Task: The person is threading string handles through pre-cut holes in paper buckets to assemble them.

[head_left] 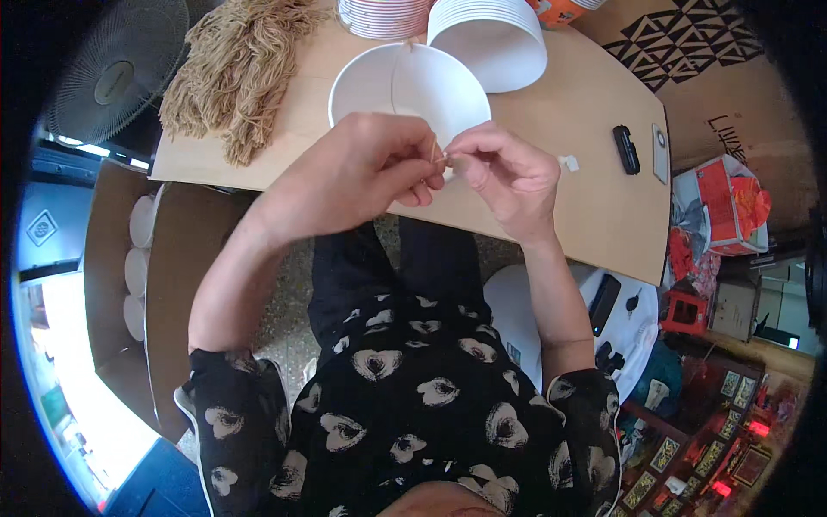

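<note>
In front of me my left hand [366,168] and my right hand [512,172] meet over the near edge of the table, fingertips almost touching. Both are closed in a pinch on a thin pale cord [441,158], and only a short bit of it shows between them. Just beyond the hands a white paper tub [452,82] lies with its open mouth toward me. A thin strand runs from its far rim down across the inside, and my left hand hides where it ends.
A thick bundle of tan cords [245,69] lies at the table's left. Stacked white tubs [500,43] and patterned tubs [383,17] stand at the back. A black folded tool [626,150] rests on the right. An open carton [164,284] holds white round things, and a fan [116,82] stands far left.
</note>
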Demonstrator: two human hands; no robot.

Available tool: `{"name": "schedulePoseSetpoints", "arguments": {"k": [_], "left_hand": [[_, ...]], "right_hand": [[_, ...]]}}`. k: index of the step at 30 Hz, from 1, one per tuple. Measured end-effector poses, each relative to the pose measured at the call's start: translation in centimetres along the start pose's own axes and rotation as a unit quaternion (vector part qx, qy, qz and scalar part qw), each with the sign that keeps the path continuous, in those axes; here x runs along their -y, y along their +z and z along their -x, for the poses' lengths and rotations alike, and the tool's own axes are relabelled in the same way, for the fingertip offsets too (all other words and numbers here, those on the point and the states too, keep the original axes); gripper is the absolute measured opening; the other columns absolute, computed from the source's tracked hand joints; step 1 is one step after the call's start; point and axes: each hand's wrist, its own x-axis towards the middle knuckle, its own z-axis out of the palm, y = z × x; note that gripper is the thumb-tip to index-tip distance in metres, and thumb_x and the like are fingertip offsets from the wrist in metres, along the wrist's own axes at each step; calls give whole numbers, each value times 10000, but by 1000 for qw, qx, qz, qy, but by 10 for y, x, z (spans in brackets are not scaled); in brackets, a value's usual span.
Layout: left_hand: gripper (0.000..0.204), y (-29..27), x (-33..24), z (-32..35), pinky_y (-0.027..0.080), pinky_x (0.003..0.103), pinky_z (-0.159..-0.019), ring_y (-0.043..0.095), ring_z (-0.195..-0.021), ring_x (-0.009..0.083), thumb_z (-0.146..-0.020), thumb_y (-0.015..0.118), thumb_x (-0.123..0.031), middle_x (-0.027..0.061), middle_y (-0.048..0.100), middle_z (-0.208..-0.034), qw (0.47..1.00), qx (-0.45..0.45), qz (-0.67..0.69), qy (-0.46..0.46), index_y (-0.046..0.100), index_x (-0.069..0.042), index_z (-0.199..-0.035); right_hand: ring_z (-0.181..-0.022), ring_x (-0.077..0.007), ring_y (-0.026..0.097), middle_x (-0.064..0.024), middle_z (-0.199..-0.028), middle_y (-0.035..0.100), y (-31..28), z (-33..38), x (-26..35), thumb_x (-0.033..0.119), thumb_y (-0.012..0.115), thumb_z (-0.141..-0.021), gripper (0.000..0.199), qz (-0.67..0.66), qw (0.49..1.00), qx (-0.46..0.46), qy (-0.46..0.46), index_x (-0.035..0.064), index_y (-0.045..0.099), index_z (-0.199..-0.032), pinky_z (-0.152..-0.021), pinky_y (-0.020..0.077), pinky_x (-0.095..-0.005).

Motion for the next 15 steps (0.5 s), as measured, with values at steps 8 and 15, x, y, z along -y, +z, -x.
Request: {"name": "schedulePoseSetpoints", "arguments": {"k": [8, 15], "left_hand": [[207, -13, 23, 1, 564, 252, -833, 672, -885, 106, -992, 548, -24, 94, 706, -994, 995, 15, 99, -9, 646, 43, -1161], [207, -23, 19, -5, 556, 240, -826, 674, -904, 117, -974, 575, -14, 82, 700, -988, 986, 59, 150, -50, 636, 35, -1165]], "right_hand": [[-769, -155, 670, -66, -854, 672, 5, -2, 19, -74, 671, -804, 132, 222, 974, 3, -37, 2, 638, -907, -684, 534, -277], [-739, -215, 652, -86, -799, 632, 9, -4, 18, -101, 657, -752, 176, 312, 945, -6, -100, 13, 605, -875, -687, 522, -302]]}}
